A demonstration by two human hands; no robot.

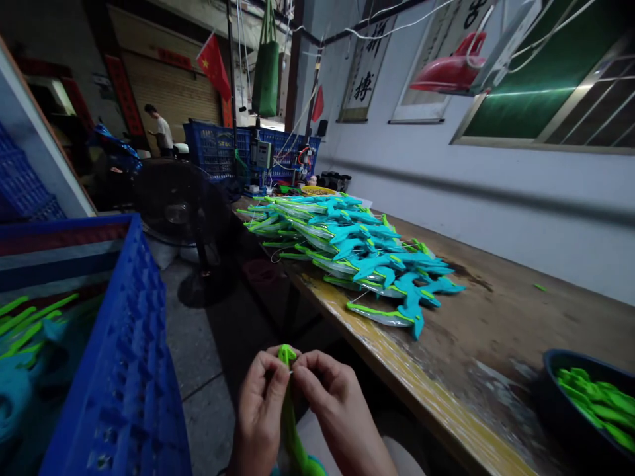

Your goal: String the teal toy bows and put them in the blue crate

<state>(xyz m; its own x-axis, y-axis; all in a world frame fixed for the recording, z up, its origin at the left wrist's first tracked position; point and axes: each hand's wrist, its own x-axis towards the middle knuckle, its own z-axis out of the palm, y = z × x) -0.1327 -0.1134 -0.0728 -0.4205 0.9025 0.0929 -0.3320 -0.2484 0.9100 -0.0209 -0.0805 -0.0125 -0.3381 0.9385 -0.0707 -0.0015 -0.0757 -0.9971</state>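
Observation:
My left hand (262, 403) is closed around the bright green tip of a toy bow (292, 430), which points up and away from me near my lap. Thumb and fingers of my right hand (330, 393) pinch together beside that tip, at a small white bit of string (292, 372). The lower part of the bow runs down between my hands, with some teal showing at the bottom edge. On the workbench ahead lies a heap of similar green and teal toy bows (367, 244), several with thin white strings.
A dark tub (550, 363) of green plastic parts stands at the bench's right. On my left, a blue crate (112, 370) holds more green and teal pieces. Beyond it stands a black fan (173, 205). A red lamp (446, 73) hangs over the wooden workbench (496, 317). A person (163, 132) stands far back.

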